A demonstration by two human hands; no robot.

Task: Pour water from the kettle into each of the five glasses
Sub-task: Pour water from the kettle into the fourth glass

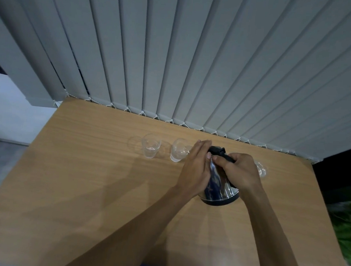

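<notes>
A shiny steel kettle (218,187) with a black lid and base is tilted away from me over the wooden table (106,180). My right hand (240,171) is closed around its black handle. My left hand (197,167) lies flat against the kettle's left side, fingers together. Two clear glasses stand to the left, one (150,146) farther left and one (178,150) close to my left hand; both hold a little water. Another glass (261,169) shows partly behind my right hand. The kettle's spout and whatever stands under it are hidden by my hands.
Grey vertical blinds (195,62) hang along the table's far edge, just behind the glasses. Green leaves (347,225) are beyond the table's right edge. The table's left edge drops off to a pale floor (11,112).
</notes>
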